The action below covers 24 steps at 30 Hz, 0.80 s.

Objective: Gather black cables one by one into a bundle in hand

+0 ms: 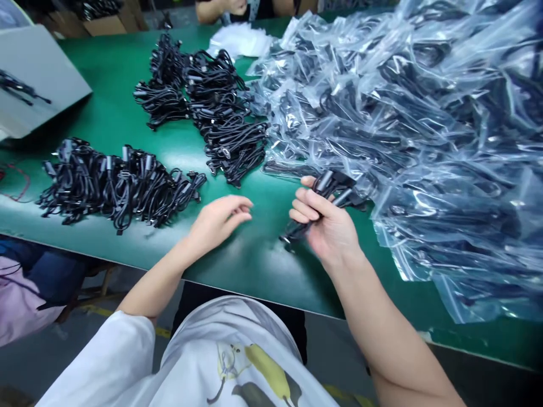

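My right hand (326, 220) is closed around a bundle of black cables (328, 183), whose connector ends stick out above and below the fist. Just left of it, my left hand (221, 220) hovers over the green table with nothing in it, fingers loosely curled and thumb a little apart. Beside my left hand lies a row of bundled black cables (123, 186) with grey connector blocks. Farther back is a heap of more black cable bundles (224, 118). To the right, clear plastic bags (449, 209) packed with dark cables form a large pile.
The green table (271, 271) runs across the view. A pale box-shaped thing (42, 73) stands at the far left. Flat clear bags (240, 39) are stacked at the back, near another person's arms (212, 8). Cardboard boxes (106, 25) sit behind the table.
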Tool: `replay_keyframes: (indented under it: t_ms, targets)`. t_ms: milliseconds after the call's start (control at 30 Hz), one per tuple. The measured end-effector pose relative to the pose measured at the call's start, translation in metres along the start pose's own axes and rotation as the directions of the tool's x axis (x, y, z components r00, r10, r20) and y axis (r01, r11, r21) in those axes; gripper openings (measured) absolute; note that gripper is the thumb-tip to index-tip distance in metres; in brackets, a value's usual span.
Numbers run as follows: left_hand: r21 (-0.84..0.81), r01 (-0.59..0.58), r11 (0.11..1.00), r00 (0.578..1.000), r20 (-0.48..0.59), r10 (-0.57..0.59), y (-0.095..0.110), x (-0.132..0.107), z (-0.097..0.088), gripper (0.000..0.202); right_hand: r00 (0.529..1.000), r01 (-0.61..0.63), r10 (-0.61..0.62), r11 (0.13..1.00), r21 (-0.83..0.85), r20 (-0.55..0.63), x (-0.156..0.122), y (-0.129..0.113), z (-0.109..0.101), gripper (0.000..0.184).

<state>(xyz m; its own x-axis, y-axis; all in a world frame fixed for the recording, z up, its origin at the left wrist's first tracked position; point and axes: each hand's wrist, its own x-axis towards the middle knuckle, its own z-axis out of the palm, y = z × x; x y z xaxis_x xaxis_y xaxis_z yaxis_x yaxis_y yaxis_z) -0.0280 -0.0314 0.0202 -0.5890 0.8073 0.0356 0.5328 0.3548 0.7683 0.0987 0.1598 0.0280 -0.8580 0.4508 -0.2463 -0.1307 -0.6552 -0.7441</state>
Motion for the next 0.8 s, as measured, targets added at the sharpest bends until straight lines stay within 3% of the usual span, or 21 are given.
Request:
replay_keyframes:
  t_ms: [67,100,200,300,400,500,567,633,700,800]
  targets:
    - [0.309,0.105,0.945,0.958,-0.286,-0.013,-0.014,-0.008,-0.019,0.03,0.999,-0.042,0.042,0.999,-0.009,0.029,-0.001,-0.001,-0.001,0.021]
    - [0.424,0.195,0.885,0.931,-0.364,-0.031,-0.022,-0.011,-0.027,0.037,0.997,-0.062,0.063,0.998,-0.018,0.043,-0.003,-0.001,-0.001,0.019]
    - [0.602,0.344,0.72,0.925,-0.35,-0.149,-0.041,-0.014,-0.043,0.04,0.99,-0.11,0.114,0.993,-0.052,0.078,-0.007,0.003,0.002,0.015]
    - [0.611,0.31,0.728,0.944,-0.291,-0.157,-0.048,-0.011,-0.047,0.025,0.985,-0.139,0.145,0.988,-0.059,0.099,-0.007,0.012,0.006,0.012]
    - [0.436,0.261,0.861,0.928,-0.359,-0.1,-0.041,-0.011,-0.051,0.018,0.98,-0.171,0.175,0.984,-0.045,0.092,-0.005,0.021,0.007,0.015]
    - [0.032,0.164,0.986,0.894,-0.426,-0.135,-0.025,-0.009,-0.049,0.011,0.975,-0.195,0.203,0.976,-0.092,0.087,-0.006,0.027,0.008,0.018]
    - [-0.289,0.057,0.956,0.891,-0.418,-0.179,-0.011,-0.004,-0.036,0.012,0.971,-0.205,0.219,0.97,-0.131,0.098,-0.008,0.031,0.01,0.023]
    - [-0.514,-0.02,0.858,0.914,-0.357,-0.193,0.002,0.004,-0.014,0.015,0.974,-0.182,0.195,0.977,-0.115,0.115,-0.011,0.036,0.012,0.031]
    - [-0.586,-0.04,0.81,0.956,-0.259,-0.14,0.014,0.011,0.01,0.014,0.989,-0.098,0.107,0.992,-0.081,0.104,-0.011,0.042,0.012,0.035]
    - [-0.48,-0.087,0.873,0.987,-0.16,0.01,0.021,0.017,0.036,0.009,0.997,0.073,-0.066,0.983,-0.17,0.049,-0.007,0.046,0.009,0.032]
